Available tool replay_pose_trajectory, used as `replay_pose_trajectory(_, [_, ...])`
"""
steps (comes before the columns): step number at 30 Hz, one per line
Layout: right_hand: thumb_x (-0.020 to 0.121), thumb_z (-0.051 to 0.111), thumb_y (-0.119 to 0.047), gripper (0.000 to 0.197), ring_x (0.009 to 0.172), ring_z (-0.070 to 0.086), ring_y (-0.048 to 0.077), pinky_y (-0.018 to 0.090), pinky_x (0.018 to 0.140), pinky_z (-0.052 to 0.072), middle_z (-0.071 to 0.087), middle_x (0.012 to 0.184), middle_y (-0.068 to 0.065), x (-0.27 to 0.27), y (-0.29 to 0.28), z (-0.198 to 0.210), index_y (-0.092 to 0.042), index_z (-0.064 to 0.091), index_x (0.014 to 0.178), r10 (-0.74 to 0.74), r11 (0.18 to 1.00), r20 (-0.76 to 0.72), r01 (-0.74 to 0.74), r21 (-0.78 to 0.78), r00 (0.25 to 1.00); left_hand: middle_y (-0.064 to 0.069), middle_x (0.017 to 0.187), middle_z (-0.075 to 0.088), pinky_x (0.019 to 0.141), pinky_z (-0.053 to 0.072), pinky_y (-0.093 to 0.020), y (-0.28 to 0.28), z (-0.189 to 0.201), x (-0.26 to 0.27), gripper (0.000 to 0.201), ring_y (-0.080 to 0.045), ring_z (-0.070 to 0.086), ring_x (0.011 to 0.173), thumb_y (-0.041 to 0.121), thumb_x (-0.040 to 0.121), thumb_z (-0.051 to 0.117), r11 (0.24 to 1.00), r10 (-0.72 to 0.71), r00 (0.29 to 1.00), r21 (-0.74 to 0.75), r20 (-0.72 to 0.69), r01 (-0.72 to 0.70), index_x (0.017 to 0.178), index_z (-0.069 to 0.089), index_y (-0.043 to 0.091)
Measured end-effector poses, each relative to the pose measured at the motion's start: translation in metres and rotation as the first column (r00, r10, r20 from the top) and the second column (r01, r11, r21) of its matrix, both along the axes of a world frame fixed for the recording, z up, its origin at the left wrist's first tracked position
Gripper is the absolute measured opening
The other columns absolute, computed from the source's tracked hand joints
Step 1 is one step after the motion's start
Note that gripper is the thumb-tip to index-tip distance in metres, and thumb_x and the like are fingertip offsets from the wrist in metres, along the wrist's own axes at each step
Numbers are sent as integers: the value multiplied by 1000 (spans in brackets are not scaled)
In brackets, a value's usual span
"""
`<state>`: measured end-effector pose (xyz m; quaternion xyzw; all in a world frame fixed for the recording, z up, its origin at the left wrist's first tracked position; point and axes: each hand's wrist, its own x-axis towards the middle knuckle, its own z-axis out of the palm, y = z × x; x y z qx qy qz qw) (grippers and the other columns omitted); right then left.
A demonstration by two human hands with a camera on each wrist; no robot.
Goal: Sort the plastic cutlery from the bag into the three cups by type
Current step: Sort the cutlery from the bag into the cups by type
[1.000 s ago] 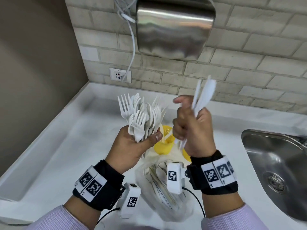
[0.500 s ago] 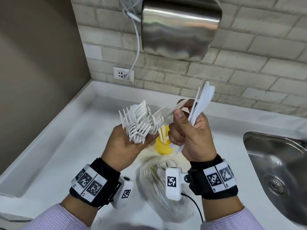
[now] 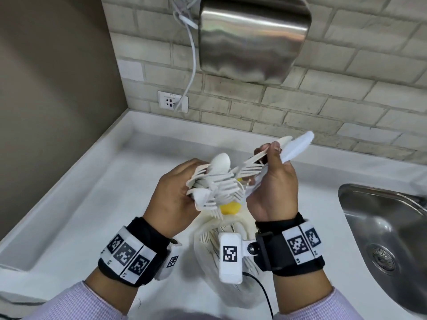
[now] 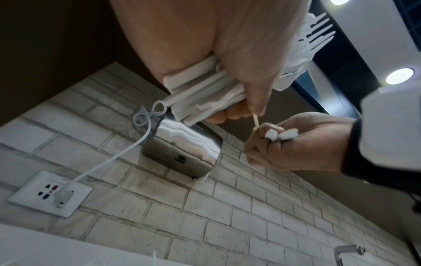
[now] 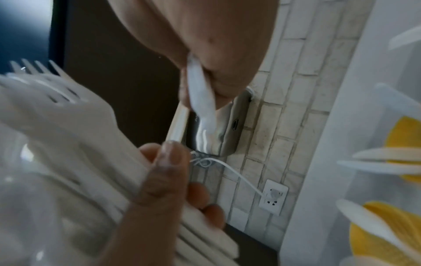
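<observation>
Cutlery is split between both hands above the bag, likely so each keeps one type while sorting. Nearest, the left hand grips a fanned bunch of forks with a spoon on top. Just beyond, the right hand clutches knives and pinches one fork handle. Under the hands only yellow cup scraps show; cup count and bag contents stay unclear

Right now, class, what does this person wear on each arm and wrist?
Both arms wear lilac sleeves. Each wrist has a black band with white panels of black square markers, plus a white camera box bearing one marker. A black cable runs from the right box.
</observation>
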<state>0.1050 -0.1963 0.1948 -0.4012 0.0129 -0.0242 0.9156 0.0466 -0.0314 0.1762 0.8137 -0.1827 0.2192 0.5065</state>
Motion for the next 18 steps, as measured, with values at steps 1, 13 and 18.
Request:
replay_pose_trajectory(1, [108, 46, -27, 29, 58, 43, 14, 26, 54, 37, 49, 73, 0, 3, -2, 0, -15, 54, 83, -24, 998, -50, 27, 60, 998, 28, 93, 59, 77, 43, -9, 1, -1, 1, 17, 4, 59, 83, 25, 83, 58, 1000, 5, 1000, 19, 31, -6, 97, 66, 30])
replay_pose_trajectory(13, [105, 49, -42, 36, 40, 22, 9, 19, 37, 24, 24, 57, -6, 9, -24, 6, -23, 45, 75, -79, 969, -112, 103, 226, 991, 16, 94, 65, 78, 52, -26, 1, -5, 9, 39, -7, 63, 83, 8, 80, 70, 992, 128, 988, 3, 91, -129, 98, 65, 42])
replay_pose_trajectory(18, [103, 58, -32, 37, 41, 17, 10, 20, 38, 21, 16, 58, -4, 2, -19, 11, -25, 37, 73, -116, 993, -13, 116, 31, 993, 19, 69, 70, 65, 48, -17, -2, 0, 2, 15, 4, 64, 66, 29, 81, 87, 959, -58, 980, -284, -191, 1, 81, 72, 31])
